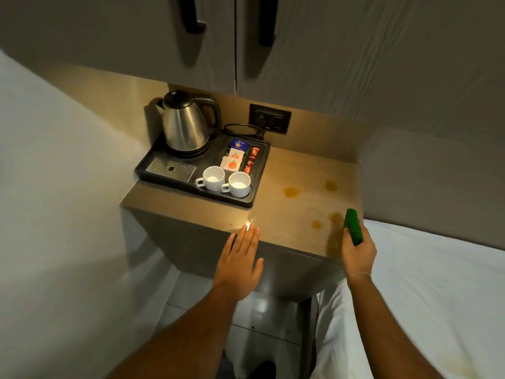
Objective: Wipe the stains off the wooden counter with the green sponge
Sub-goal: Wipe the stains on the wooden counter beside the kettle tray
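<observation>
Green sponge [353, 227] gripped upright in right hand [358, 253]; left hand [240, 265] flat, fingers [247, 233] spread, empty. Risks: missing far stains [292, 191]; knocking cups [239, 184] on tray [254, 198] during bench [300, 170] wiping.

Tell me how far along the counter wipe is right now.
Done: the right hand holds the green sponge above the wooden counter's front right corner. In hand: the approach; the left hand lies flat at the front edge. Left: all wiping, since four amber stains still show.
</observation>
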{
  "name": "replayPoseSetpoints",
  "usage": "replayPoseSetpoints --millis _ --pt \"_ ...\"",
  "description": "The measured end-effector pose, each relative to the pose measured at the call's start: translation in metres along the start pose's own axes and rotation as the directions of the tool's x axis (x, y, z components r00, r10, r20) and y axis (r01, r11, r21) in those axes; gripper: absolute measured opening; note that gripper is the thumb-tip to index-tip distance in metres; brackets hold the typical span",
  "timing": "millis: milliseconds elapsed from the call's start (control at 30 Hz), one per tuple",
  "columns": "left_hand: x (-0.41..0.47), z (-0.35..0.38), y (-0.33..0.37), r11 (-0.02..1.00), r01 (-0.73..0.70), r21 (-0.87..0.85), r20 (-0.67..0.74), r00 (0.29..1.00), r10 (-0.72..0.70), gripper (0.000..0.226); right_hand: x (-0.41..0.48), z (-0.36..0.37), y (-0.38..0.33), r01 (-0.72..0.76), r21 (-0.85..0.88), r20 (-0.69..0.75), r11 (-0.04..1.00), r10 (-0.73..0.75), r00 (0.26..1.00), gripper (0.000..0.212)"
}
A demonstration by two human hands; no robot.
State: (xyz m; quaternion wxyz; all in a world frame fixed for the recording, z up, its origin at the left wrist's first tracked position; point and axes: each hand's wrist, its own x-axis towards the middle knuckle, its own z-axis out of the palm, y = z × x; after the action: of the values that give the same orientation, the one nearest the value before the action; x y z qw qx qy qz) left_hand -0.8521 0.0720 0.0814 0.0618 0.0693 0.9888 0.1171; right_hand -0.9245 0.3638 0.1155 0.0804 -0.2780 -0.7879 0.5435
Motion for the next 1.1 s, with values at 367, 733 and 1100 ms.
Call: replayPoseSetpoints --millis 367,733,1100 --pt "0.072 0.015 -0.005 0.998 -0.006 0.057 0.150 0.989 -0.003 0.110 -0.045 0.069 0.025 0.569 -0.580 0.503 0.583 -0.293 0.813 0.084" --pt "0.087 0.022 -0.012 0.995 0.050 -0.091 0.227 0.973 -0.028 0.139 0.079 0.073 -0.030 0.156 -0.742 0.138 0.652 -0.078 0.987 0.073" --pt "0.094 0.006 -0.017 0.985 0.054 -0.163 0.393 0.919 0.014 0.159 -0.032 0.062 0.024 0.574 -0.576 0.532 0.582 -0.265 0.804 0.086"
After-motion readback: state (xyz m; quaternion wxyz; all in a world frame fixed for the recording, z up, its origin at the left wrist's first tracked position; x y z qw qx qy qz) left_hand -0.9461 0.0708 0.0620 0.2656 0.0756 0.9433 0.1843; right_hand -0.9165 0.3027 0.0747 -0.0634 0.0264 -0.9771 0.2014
